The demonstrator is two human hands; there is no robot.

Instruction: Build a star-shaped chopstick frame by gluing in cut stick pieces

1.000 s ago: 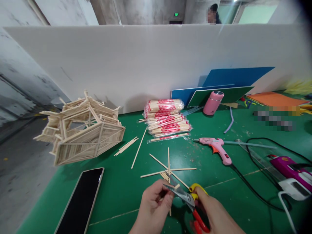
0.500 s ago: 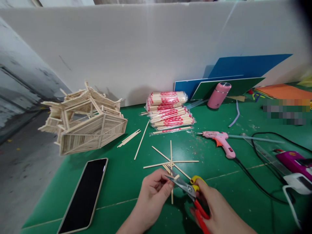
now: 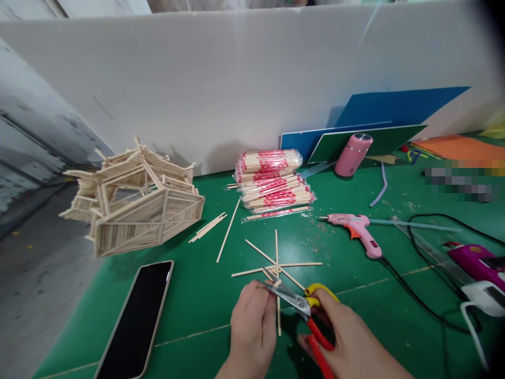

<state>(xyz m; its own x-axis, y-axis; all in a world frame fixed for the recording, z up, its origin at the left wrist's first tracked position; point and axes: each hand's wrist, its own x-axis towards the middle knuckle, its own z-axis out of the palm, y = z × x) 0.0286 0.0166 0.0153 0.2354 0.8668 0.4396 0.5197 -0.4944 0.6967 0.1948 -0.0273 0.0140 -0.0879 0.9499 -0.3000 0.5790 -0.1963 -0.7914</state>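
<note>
My left hand point(image 3: 252, 326) pinches a thin wooden stick point(image 3: 278, 313), held upright at the table's front edge. My right hand point(image 3: 351, 342) grips scissors point(image 3: 303, 308) with red and yellow handles. Their blades are nearly closed across the stick just above my left fingers. Beyond the blades several loose sticks point(image 3: 276, 263) lie crossed on the green table point(image 3: 197, 295). A house model of wooden sticks point(image 3: 138, 210) lies tipped on its side at the left.
A black phone point(image 3: 138, 318) lies at the front left. Wrapped chopstick bundles point(image 3: 272, 184) are stacked at the centre back. On the right are a pink glue gun point(image 3: 357, 229) with black cord, a pink bottle point(image 3: 353, 153), a purple glue gun point(image 3: 479, 268), and coloured boards point(image 3: 379, 121) leaning on the white wall.
The scissor blades have closed further on the stick. My left hand has turned more upright and shifted slightly. The view has tilted down since the earliest frame.
</note>
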